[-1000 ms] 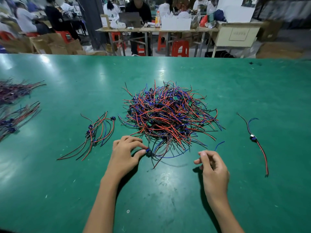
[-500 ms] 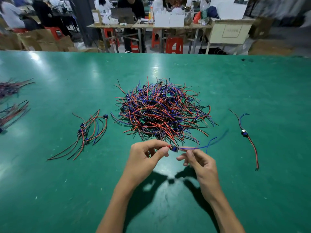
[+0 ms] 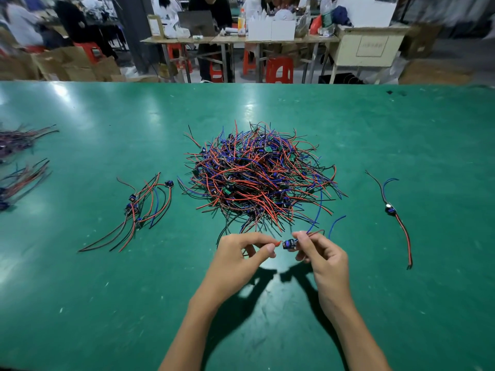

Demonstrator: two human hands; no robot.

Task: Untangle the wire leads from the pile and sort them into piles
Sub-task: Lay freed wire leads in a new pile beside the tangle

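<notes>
A tangled pile of red, blue and black wire leads [image 3: 257, 178] lies in the middle of the green table [image 3: 107, 303]. Just in front of it I hold one lead with a small blue module [image 3: 289, 244] above the table. My left hand [image 3: 238, 259] pinches its red wire end. My right hand [image 3: 320, 254] pinches the module side, and its blue wires curl up to the right. A small sorted bunch [image 3: 142, 210] lies to the left of the pile. A single lead [image 3: 392, 210] lies to the right.
Two more wire bunches [image 3: 18, 162] lie at the table's left edge. Beyond the far edge are work tables [image 3: 241, 41], red stools [image 3: 278, 69], cardboard boxes [image 3: 72, 65] and seated people.
My left hand pulled one lead out of the pile's front edge toward me. My right hand came in and took hold of its module end; both hands now hold it lifted.
</notes>
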